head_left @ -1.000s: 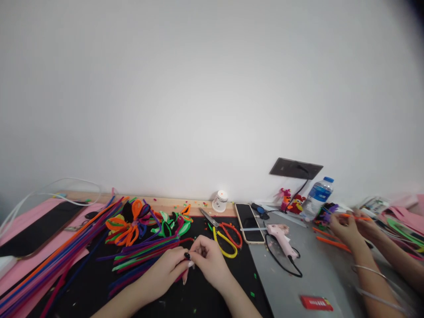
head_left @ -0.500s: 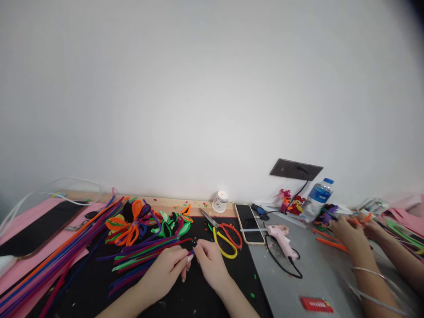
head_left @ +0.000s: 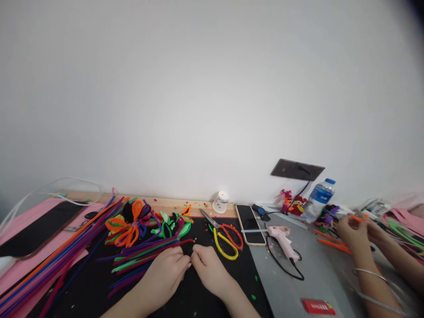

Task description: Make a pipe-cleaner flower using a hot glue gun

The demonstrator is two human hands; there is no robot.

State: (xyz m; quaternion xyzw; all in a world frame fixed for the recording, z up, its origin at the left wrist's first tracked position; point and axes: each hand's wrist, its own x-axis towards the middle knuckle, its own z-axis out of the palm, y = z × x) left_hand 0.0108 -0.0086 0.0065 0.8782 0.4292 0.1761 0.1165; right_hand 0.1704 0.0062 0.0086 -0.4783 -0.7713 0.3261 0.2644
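Observation:
My left hand (head_left: 168,273) and my right hand (head_left: 208,270) meet over the black mat (head_left: 195,300), fingertips touching. Both hands are closed in a pinch; what they pinch is hidden by the fingers. Left of my left hand lie cut fuzzy stems (head_left: 132,265) in purple, green and red. Behind them sit an orange and purple looped flower (head_left: 132,223) and a green looped piece (head_left: 170,224). Scissors (head_left: 225,238) with red and yellow handles lie open just beyond my right hand.
Long fuzzy stems (head_left: 71,243) and a dark tablet (head_left: 39,227) lie at left. A white cup (head_left: 220,202), phone (head_left: 250,224), pink glue gun (head_left: 283,242), bottle (head_left: 318,198) and red lighter (head_left: 318,306) are to the right. Another person's hands (head_left: 354,234) hold orange stems at far right.
My fingers have drawn closer together, and the small dark and purple bit between them is now hidden. The other person's hands have shifted slightly.

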